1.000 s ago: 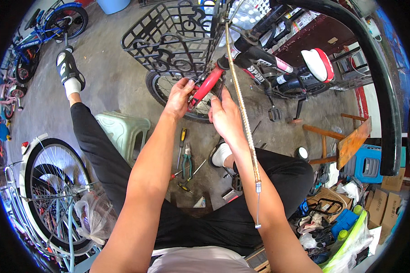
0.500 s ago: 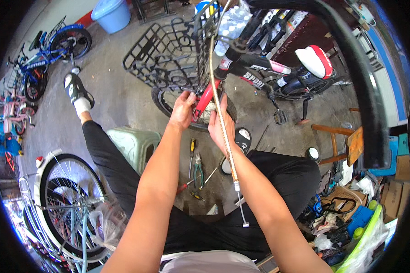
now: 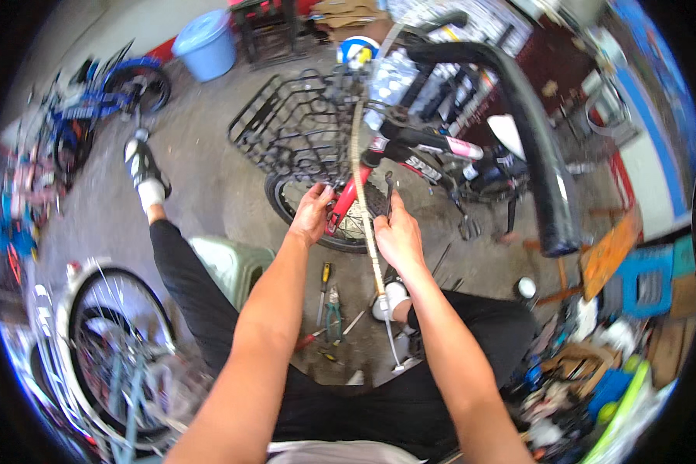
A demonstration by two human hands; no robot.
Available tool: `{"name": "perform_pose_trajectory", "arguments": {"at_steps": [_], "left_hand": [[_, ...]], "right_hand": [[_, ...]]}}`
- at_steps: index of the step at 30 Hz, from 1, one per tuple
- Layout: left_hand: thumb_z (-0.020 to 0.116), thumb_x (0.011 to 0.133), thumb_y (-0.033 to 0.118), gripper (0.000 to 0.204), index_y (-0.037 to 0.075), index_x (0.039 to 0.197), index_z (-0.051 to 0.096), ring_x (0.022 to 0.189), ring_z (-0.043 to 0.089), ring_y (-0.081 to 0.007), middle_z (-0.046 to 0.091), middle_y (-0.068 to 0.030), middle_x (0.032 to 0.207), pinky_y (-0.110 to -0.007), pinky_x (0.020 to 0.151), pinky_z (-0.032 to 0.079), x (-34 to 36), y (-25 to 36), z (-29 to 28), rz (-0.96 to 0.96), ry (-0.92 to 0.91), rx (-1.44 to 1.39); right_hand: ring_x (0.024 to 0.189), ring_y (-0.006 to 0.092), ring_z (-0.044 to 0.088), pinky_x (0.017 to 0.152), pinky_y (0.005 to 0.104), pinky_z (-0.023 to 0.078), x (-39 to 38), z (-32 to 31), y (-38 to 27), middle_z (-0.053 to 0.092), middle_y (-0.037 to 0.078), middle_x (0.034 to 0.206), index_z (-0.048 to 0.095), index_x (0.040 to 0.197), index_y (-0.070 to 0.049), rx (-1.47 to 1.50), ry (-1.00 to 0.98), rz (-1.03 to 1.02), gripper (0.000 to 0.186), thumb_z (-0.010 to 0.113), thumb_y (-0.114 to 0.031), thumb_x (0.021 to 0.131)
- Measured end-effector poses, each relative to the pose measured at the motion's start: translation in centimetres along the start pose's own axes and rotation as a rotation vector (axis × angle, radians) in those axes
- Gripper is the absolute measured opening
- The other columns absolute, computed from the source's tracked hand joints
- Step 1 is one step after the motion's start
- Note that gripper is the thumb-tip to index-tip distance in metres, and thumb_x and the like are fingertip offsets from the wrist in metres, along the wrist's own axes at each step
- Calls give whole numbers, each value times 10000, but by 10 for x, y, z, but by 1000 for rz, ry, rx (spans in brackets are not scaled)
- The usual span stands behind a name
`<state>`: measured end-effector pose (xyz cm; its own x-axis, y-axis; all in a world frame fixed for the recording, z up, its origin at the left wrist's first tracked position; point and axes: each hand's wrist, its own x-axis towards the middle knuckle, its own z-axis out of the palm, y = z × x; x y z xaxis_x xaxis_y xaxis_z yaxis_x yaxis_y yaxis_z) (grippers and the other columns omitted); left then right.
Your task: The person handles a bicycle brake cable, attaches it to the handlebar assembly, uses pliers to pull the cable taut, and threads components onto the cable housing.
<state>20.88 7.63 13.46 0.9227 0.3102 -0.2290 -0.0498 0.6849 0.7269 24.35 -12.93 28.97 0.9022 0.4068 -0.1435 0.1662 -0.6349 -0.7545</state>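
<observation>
A small bicycle stands in front of me with a red front fork [image 3: 351, 191], a spoked front wheel [image 3: 278, 197] and a black wire basket [image 3: 286, 127]. My left hand [image 3: 311, 215] is at the wheel's left side by the fork's lower end, fingertips pinched; what they hold there is hidden. My right hand [image 3: 400, 236] is closed round a dark wrench [image 3: 389, 188], its head pointing up beside the wheel's right side. A beige brake cable [image 3: 366, 213] hangs from the handlebar across the wheel, passing close to my right hand, its metal end loose.
On the floor between my legs lie a yellow-black screwdriver [image 3: 324, 282], green-handled pliers [image 3: 333, 315] and other small tools. A pale green stool [image 3: 228, 259] stands left. The black handlebar [image 3: 530, 127] arches at right, near a wooden stool [image 3: 611, 251]. Another bicycle wheel [image 3: 73, 340] is lower left.
My right hand has drawn back from the wheel to the right, and the wrench now shows above it. My left hand stays by the fork end. The view has shifted.
</observation>
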Motion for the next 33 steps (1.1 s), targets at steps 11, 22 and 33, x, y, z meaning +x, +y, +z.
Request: {"name": "perform_pose_trajectory", "arguments": {"at_steps": [11,22,33], "left_hand": [[702,1032,260,296,70,1243,619,875,587,-102,632,11,1016,-285,819,503,-6,5,9,-13,18,18],[730,1013,308,505,38,1411,574,1052,616,-136,661,-20,1235,-326,945,510,-2,-3,5,111,-55,5],[734,1010,287,476,38,1389,589,1085,620,-148,666,-14,1276,-358,995,511,5,-8,-2,57,-33,-12]], "right_hand": [[464,78,407,420,248,281,9,-11,-39,541,7,666,568,1360,8,432,-264,202,416,547,-98,958],[987,526,677,902,564,511,-6,90,12,674,388,1115,85,1668,-9,-212,119,-74,760,469,-154,1029],[1244,517,596,1071,493,447,-2,85,40,595,410,1322,217,1650,1,62,230,-84,750,474,-97,952]]}}
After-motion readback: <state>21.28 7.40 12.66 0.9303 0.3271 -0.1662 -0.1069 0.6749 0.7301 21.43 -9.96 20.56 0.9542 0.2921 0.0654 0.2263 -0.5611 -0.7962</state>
